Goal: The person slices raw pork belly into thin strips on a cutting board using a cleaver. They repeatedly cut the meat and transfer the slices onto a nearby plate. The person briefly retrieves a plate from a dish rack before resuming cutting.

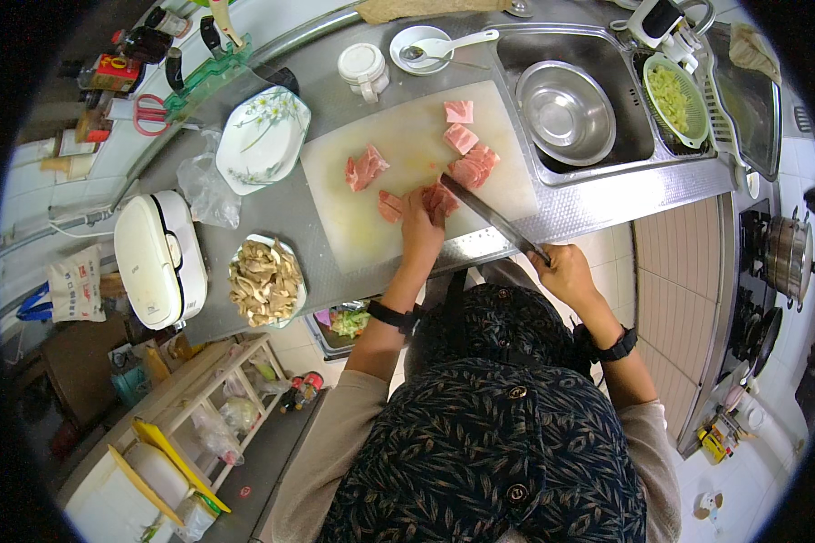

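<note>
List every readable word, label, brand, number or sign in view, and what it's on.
Print isn't copied out here; where it shows:
Red-and-yellow bottle label, upper left: printed.
Pale bag, left: red printing, blurred.
White lidded appliance: small mark, too small to read.
Knife, cutting board: none I can make out.

Grey counter (pixel 281 214), white cutting board (pixel 403 145), flowered dish (pixel 263 138), lidded mug (pixel 362 71), plate of mushrooms (pixel 302 297)

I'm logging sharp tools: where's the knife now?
In the head view, right of centre, the knife is in the right hand, its tip over the cutting board near the left hand.
</note>
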Tool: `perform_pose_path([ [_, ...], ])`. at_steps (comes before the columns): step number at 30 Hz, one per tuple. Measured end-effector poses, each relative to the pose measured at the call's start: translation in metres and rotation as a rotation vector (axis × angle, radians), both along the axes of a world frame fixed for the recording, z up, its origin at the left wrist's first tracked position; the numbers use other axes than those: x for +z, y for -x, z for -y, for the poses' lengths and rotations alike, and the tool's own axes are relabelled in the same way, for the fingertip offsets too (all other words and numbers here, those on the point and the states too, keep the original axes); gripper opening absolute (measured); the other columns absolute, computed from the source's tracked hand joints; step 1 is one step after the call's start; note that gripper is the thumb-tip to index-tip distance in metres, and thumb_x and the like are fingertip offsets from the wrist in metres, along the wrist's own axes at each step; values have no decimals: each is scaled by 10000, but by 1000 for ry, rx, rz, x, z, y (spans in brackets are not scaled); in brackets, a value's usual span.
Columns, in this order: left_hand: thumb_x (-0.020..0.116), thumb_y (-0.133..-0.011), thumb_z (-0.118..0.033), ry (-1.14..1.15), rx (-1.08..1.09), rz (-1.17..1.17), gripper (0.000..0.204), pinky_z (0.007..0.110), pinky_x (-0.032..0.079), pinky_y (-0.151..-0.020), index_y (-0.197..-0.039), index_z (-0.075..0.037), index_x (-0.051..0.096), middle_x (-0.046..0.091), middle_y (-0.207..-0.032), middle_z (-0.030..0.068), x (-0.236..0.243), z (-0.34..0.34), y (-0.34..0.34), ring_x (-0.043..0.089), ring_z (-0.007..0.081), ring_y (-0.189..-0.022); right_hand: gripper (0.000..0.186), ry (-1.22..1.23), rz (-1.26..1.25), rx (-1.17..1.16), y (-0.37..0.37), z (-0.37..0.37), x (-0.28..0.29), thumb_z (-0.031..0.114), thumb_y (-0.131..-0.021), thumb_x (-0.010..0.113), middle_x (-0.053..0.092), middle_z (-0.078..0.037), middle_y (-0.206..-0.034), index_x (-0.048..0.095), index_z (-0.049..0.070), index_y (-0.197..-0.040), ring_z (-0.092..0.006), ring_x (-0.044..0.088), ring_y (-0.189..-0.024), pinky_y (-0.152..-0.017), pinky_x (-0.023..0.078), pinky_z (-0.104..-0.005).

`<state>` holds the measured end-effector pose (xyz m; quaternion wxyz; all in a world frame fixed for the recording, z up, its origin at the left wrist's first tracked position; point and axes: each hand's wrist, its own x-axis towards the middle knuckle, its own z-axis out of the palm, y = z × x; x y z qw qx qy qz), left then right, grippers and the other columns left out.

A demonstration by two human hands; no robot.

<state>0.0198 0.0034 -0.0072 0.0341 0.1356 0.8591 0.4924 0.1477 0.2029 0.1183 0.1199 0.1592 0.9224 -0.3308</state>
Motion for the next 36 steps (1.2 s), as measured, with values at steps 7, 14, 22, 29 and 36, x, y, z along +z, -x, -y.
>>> perform_pose_path([
  [7, 601, -772, -73, 199, -17, -134, 304, 446, 429, -814, -1045, 7, 493, 508, -1031, 195, 7, 9, -7, 506, 374, -958, 155, -65, -2, 86, -2, 6, 4, 177, -790, 609, 596, -198, -655, 677, 53, -855, -368, 598, -611, -570, 485, -433],
  [14, 575, -811, -95, 198, -13, -260, 284, 463, 402, -831, -1067, -12, 486, 503, -1011, 187, 8, 10, -9, 491, 381, -938, 161, -219, -55, 141, 2, 5, 5, 162, -794, 618, 613, -179, -647, 693, 65, -898, -347, 607, -592, -566, 493, -412],
  [22, 602, -749, -15, 91, -46, -219, 253, 453, 402, -816, -986, -10, 512, 506, -1011, 169, 12, 11, -8, 477, 378, -963, 153, -289, -15, 284, 6, -11, 5, 159, -798, 614, 622, -197, -690, 694, 48, -867, -347, 611, -600, -583, 498, -401],
  [29, 621, -742, 3, 159, -46, -161, 258, 451, 402, -847, -981, 2, 522, 496, -1050, 167, 17, 11, -13, 471, 370, -1011, 160, -33, 45, 16, 10, -1, -6, 171, -785, 615, 576, -224, -630, 646, 19, -748, -402, 579, -617, -571, 470, -462],
  [36, 635, -724, 20, 89, -31, -191, 295, 433, 434, -839, -1002, -14, 545, 488, -1089, 174, 11, 12, -11, 509, 364, -993, 193, -68, -6, 103, 1, 2, 8, 168, -807, 621, 551, -214, -601, 622, 1, -712, -395, 562, -574, -515, 434, -427],
])
